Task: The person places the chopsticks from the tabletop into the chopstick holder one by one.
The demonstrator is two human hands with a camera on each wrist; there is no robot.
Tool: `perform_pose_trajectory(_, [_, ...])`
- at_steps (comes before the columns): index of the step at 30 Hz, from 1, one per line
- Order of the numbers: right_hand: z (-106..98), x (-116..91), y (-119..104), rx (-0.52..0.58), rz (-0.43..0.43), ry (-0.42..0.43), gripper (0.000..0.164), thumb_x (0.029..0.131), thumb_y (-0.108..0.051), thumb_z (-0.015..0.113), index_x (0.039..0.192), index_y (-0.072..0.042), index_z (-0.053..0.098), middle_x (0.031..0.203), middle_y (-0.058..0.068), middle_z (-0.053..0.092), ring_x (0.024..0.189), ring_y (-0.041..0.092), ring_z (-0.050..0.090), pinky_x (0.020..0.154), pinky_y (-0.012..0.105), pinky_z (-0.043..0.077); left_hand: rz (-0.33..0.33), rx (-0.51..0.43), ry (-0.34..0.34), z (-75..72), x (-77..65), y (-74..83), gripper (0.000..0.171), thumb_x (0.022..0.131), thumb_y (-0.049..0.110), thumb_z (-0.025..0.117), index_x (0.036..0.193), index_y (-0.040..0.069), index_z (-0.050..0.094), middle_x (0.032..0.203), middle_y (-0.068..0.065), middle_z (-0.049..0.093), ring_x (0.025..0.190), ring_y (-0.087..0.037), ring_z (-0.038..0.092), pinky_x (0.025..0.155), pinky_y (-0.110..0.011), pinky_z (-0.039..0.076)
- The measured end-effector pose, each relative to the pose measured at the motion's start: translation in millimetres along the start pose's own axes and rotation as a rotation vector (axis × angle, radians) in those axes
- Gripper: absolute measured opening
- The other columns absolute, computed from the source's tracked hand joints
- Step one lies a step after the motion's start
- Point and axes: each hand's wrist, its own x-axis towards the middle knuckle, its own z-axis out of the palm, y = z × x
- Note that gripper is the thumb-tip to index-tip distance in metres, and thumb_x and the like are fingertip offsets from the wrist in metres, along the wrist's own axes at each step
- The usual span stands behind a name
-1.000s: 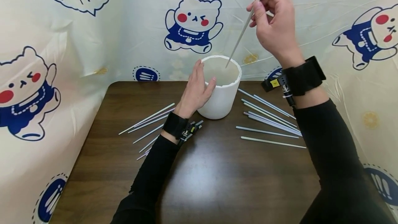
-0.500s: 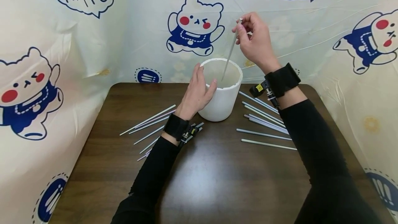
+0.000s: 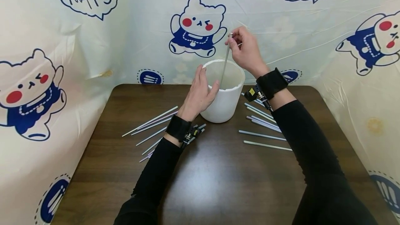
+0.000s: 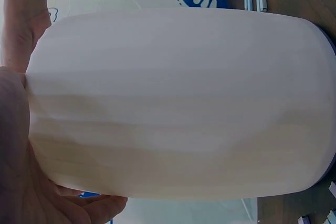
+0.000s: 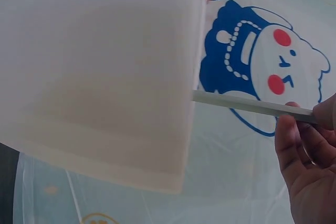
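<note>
Nearest to my head camera, the black sleeves (image 3: 153,180) reach over the brown desk (image 3: 206,183). Toward the right edge lie the right sticks (image 3: 267,146), some ends hidden under the sleeve. Toward the left edge I see the left sticks (image 3: 150,121), also partly covered by the arm. Farther, near the middle of the far edge, stands the white cup (image 3: 222,105). I have the left hand (image 3: 199,93) curved round its rim, thumb at the front. Above the rim, the right hand (image 3: 245,48) pinches the upper end of one pale stick (image 3: 225,63) with thumb and fingers. This stick goes down into the cup, slightly inclined; I cannot tell whether it touches the bottom. Behind the desk hangs a cloth (image 3: 140,44) with printed bears.
</note>
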Motion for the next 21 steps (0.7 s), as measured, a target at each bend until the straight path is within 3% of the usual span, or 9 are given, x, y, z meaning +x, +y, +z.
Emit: perform_pose_trajectory(21, [21, -4, 19, -0.029, 0.087, -0.084, 0.022, 0.106, -0.016, 0.049, 0.121, 0.0, 0.055, 0.112, 0.019, 0.072, 0.091, 0.021, 0.056, 0.077, 0.025, 0.044, -0.013, -0.015, 0.001, -0.3, -0.2, -0.6, 0.074, 0.104, 0.045, 0.043, 0.158, 0.0, 0.016, 0.168, -0.019, 0.011, 0.145, -0.035, 0.04, 0.12, -0.049, 0.037])
